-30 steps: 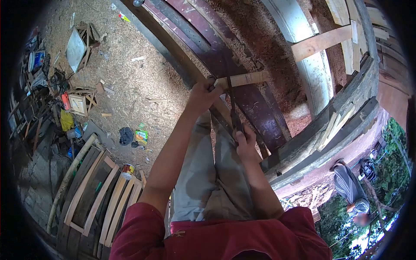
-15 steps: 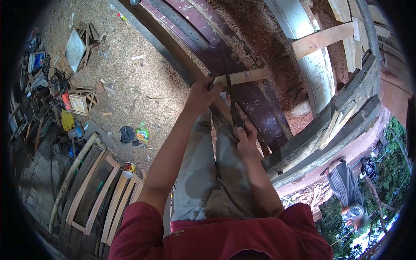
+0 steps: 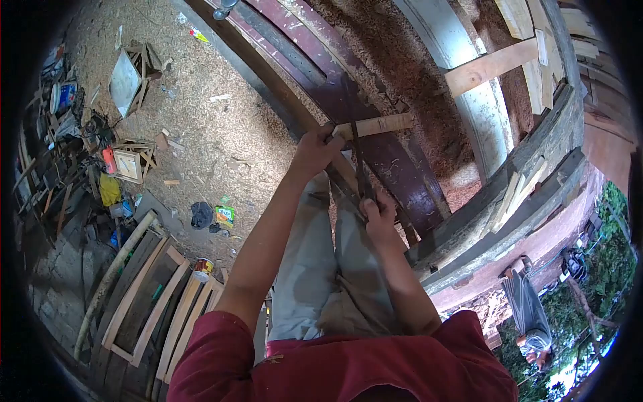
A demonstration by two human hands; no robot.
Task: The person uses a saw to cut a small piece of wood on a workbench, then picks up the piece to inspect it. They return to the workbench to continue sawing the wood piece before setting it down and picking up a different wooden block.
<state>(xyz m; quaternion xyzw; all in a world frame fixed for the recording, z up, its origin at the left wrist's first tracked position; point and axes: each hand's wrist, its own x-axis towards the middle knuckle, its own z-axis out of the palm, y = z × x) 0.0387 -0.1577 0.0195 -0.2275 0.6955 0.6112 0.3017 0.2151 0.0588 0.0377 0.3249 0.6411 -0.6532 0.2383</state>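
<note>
My left hand (image 3: 316, 155) is closed on the near end of a short wooden strip (image 3: 382, 125), holding it against the edge of a long beam (image 3: 268, 90). The strip reaches right over a dark red panel (image 3: 402, 167). In my right hand (image 3: 379, 213), the fingers are wrapped round the handle of a long, thin dark tool (image 3: 358, 151), which looks like a saw. Its blade crosses the strip just right of my left fingers.
Weathered planks (image 3: 536, 177) curve along the right side. Wooden frames (image 3: 147, 301) lie at lower left, beside a can (image 3: 203, 266). A small stool (image 3: 125, 84) is on the littered floor. Another person (image 3: 529, 311) is at lower right.
The view has shifted slightly. My right hand and the tool have moved a little relative to the strip; my left hand keeps its hold.
</note>
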